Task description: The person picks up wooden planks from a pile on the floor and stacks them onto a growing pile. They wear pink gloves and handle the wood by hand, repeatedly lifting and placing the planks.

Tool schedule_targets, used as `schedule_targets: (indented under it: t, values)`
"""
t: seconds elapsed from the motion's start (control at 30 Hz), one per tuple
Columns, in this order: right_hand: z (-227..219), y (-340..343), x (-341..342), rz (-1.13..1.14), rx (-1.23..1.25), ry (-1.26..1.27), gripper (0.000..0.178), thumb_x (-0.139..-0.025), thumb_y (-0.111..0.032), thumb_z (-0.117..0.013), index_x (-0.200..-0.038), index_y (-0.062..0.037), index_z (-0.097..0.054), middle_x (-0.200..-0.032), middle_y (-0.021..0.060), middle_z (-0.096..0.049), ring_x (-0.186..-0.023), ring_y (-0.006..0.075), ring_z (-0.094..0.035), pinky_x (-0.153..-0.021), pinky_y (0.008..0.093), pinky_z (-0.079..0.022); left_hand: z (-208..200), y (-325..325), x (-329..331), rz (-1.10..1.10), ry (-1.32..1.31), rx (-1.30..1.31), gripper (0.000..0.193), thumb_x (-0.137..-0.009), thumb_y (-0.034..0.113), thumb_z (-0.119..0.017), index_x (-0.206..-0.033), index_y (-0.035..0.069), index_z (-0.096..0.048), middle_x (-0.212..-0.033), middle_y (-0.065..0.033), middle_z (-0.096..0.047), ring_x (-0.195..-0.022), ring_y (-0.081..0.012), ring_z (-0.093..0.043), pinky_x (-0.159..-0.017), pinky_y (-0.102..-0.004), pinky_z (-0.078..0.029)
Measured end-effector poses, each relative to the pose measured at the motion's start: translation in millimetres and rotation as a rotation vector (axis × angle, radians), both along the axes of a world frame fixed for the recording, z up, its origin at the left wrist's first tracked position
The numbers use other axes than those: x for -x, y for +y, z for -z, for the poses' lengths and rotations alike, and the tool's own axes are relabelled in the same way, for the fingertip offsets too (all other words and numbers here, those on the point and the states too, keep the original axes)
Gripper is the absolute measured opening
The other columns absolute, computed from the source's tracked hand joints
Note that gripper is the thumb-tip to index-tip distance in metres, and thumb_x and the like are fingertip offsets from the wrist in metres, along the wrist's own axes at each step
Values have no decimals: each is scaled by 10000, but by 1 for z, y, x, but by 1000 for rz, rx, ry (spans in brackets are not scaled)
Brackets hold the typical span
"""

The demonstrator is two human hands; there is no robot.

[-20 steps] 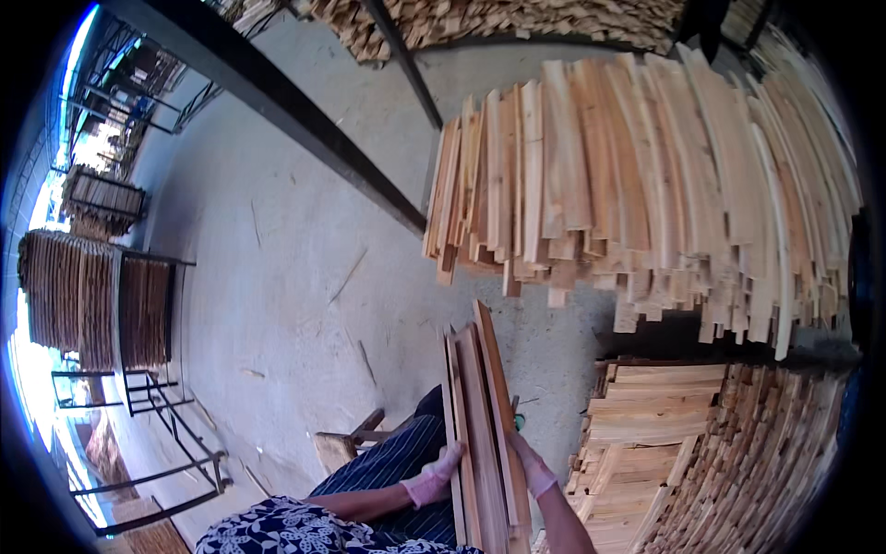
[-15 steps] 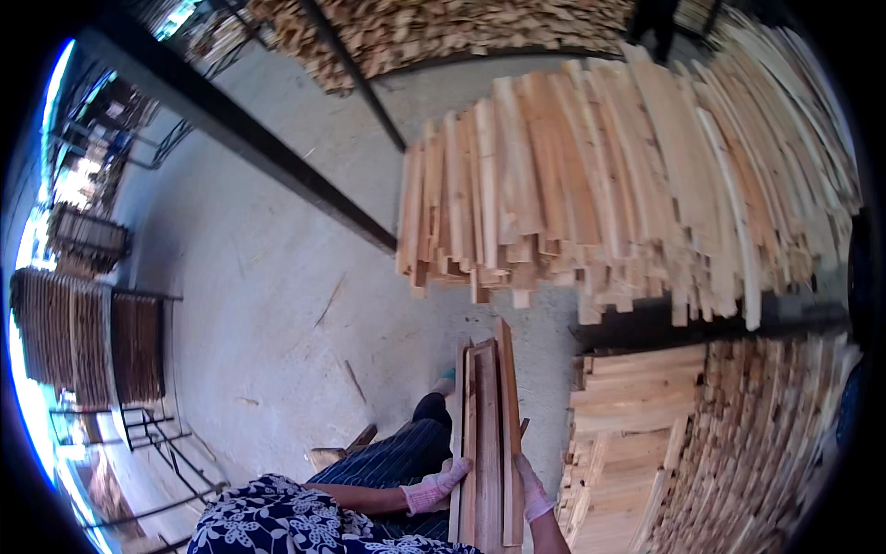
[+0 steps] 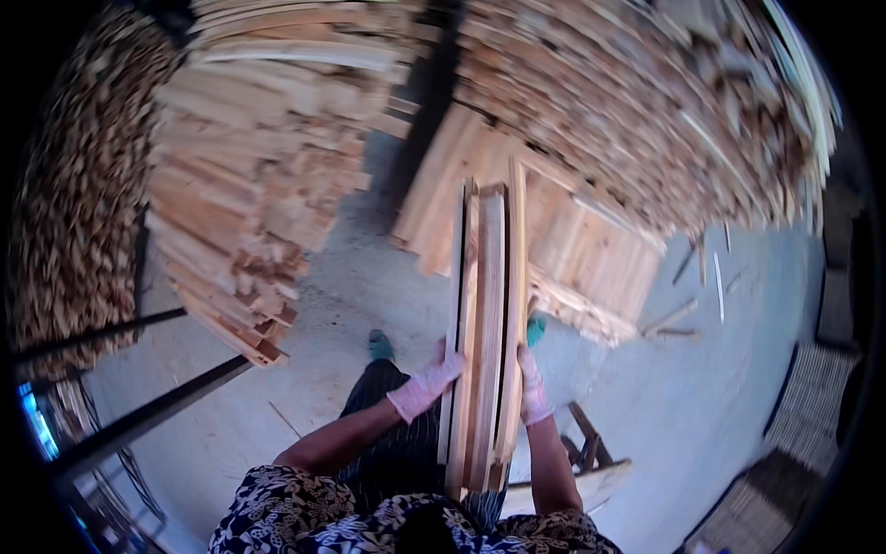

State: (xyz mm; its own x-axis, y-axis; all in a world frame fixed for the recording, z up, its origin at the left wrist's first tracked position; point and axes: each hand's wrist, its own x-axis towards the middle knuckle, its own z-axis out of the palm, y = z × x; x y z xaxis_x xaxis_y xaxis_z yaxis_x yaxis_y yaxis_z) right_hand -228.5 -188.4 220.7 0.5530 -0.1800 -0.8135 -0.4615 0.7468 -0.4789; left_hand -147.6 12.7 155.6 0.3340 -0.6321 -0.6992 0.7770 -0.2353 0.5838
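In front of my body I carry a bundle of several long, narrow wooden boards [image 3: 486, 305], stood on edge side by side with dark gaps between them. My left hand [image 3: 427, 381], in a pale pink glove, is closed on the bundle's left side. My right hand [image 3: 534, 386], gloved alike, presses the right side, its fingers partly hidden by the wood. The far ends of the boards overlap my view of a stack of flat, light wooden panels [image 3: 600, 263] ahead.
Loose planks [image 3: 249, 175] are piled at the far left, with a dark metal beam [image 3: 157, 415] nearer. A large pile of wood strips [image 3: 591, 111] rises behind the panels. A small wooden bench [image 3: 581, 475] stands by my right forearm. Stacked sheets [image 3: 812, 406] line the right edge.
My view has swung to the right, so the loose planks moved from upper right to the left. The panel stack is now straight ahead. Both hands keep hold of the boards.
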Motion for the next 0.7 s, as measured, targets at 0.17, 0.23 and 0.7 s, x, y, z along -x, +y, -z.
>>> schedule_targets:
  t: [0.17,0.23,0.7]
  values:
    - [52,-105,30,236,14,-50,768,-873,-621,-637,-1377,-53,-521,-1223,102,-655,-1062,214,-649,-958,375,-532,42,-144,-5,-15,-25,129,919,-910,455,-676,-1537,58,-134,-1418,-111,-412,-1291,-226,-435,-1077,-381,-401]
    - [71,-160,38,262,-29,-114,773,-898,-616,-603,-1416,-56,-483,-1291,120,-619,-1141,230,-617,-992,383,-514,57,-213,-11,24,24,175,904,-907,411,-691,-1535,66,-139,-1425,-119,-411,-1315,-239,-425,-1098,-382,-389]
    - [320,-403,81,-199,953,306,297,-910,-291,-666,-987,-10,-606,-872,87,-609,-741,200,-538,-721,345,-457,201,-486,-3,539,-412,-706,885,-704,567,-781,-1232,-62,-452,-1128,-224,-640,-1038,-293,-643,-888,-391,-503]
